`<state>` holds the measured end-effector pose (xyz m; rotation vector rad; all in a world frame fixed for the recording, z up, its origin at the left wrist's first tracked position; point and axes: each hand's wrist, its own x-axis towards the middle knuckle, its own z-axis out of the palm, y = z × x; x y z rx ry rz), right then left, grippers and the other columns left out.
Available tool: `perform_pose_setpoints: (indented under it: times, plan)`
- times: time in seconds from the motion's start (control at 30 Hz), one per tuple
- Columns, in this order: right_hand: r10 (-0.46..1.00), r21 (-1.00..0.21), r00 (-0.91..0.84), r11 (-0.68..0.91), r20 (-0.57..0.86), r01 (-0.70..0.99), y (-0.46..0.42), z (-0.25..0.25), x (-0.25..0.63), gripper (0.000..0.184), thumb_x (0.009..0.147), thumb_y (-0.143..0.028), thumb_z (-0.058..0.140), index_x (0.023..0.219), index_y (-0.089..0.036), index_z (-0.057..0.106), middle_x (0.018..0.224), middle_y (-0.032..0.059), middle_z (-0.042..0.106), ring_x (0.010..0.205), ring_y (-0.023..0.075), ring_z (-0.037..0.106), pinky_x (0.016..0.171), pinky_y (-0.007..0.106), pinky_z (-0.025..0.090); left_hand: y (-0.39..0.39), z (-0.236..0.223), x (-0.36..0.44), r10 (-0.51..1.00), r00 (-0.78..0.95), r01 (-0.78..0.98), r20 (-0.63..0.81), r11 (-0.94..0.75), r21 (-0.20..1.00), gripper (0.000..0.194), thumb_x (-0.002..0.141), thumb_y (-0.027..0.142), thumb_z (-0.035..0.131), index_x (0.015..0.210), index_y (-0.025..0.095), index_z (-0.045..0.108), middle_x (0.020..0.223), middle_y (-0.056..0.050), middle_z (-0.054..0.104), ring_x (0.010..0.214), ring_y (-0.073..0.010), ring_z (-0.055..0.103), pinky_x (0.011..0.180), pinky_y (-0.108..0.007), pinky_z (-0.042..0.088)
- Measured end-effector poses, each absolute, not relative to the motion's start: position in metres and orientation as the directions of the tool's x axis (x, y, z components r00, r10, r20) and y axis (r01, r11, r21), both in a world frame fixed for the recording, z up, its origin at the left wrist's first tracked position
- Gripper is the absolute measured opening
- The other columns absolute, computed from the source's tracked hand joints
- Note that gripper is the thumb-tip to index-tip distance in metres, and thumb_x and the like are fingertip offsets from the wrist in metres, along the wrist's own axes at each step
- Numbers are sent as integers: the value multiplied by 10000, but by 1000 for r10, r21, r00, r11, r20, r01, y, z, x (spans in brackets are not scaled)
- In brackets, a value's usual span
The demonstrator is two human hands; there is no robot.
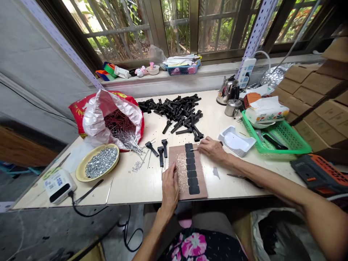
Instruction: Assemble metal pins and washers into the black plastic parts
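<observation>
A brown board [203,181] lies at the table's front edge, with a column of black rounded squares [192,173] along it and many tiny pale bits [181,170] on its left half. My left hand [170,186] lies on the board's left edge, fingers stretched out. My right hand [212,149] is closed around a thin metal tool [194,149], whose tip reaches the upper squares; its exact kind is unclear. Left of the board lie several black plastic pieces [161,155], some with thin metal rods, beside small metal rings [136,166].
A red sack [78,105] of metal rods and a yellow bowl [81,170] of small metal parts stand left. Behind is a heap of black pieces [179,108]. To the right are a white tray [236,141], green basket [296,145], kettle [228,90] and cardboard boxes [320,112].
</observation>
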<state>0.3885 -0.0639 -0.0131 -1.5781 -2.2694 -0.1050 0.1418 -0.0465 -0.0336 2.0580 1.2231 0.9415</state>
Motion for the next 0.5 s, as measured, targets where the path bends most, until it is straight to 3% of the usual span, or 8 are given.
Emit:
perform_pose_setpoints:
  times: [0.2,0.37,0.5]
  plan:
    - [743,38,-560,589,368,807,-74,-21,382,279,958,-162,371,821,-178,614,762,21,582,721,139,448,599,250,349,-46,-36,143,886,339,514,317,-457,726,359,920,249,372,1248,199,509,1131,-113,605,1053,-224,537,939,-425,429]
    - [732,51,-549,581,403,812,-70,-27,385,251,954,-169,390,815,-173,599,752,23,569,726,136,448,577,240,331,-46,-40,142,871,355,521,340,-487,701,360,927,225,357,1255,165,494,1132,-122,600,1045,-210,527,932,-409,436]
    - [843,-13,-339,378,418,926,-61,-23,386,299,961,-194,380,761,-162,601,710,32,557,681,131,438,485,211,282,-48,-41,143,864,349,513,364,-501,697,358,923,201,349,1242,176,509,1110,-115,608,1024,-202,542,932,-407,437]
